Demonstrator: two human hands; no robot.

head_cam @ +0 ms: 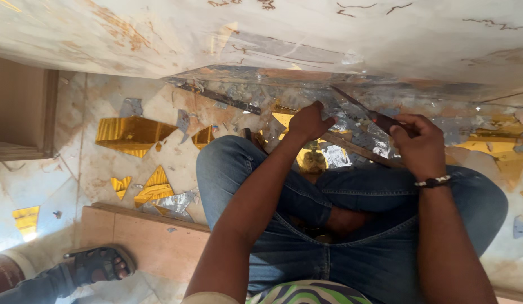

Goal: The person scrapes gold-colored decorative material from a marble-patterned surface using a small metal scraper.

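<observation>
Person sits cross-legged on the floor, jeans [351, 236] filling the near view, both arms reaching forward over the knees.

Left hand [309, 121] is curled, fingertips pressed down on a wooden strip [357, 149] that runs diagonally in front of the shins; whether it grips the strip or only pins it, cannot tell. Right hand [422, 143] is closed in a fist around the dark handle of a blade [357, 107], a beaded band [433, 182] on that wrist. The blade slants up-left from the fist, tip near the silver foil [351, 132] lying just beyond the hands.

Handling judgement: the strip looks stiff, light, narrow; best held flat from above near the working spot, fingers kept off the blade line. The foil looks thin, crinkly, easily torn, likely slippery on stone. Blade is rigid and sharp-looking; hold by the handle only.

To the left on the marble floor [64, 169] lie gold mirror shards [129, 135], angular pieces, well apart from the hands. These probably are brittle with sharp edges; take by flat faces, not corners. More gold pieces lie far right [486, 146].

Near left: a wooden board [149, 239] beside the thigh, and another person's sandalled foot [98, 264] at the bottom corner.

Farthest: a pale marble slab [329, 34] across the top, its lower edge lined with foil.
</observation>
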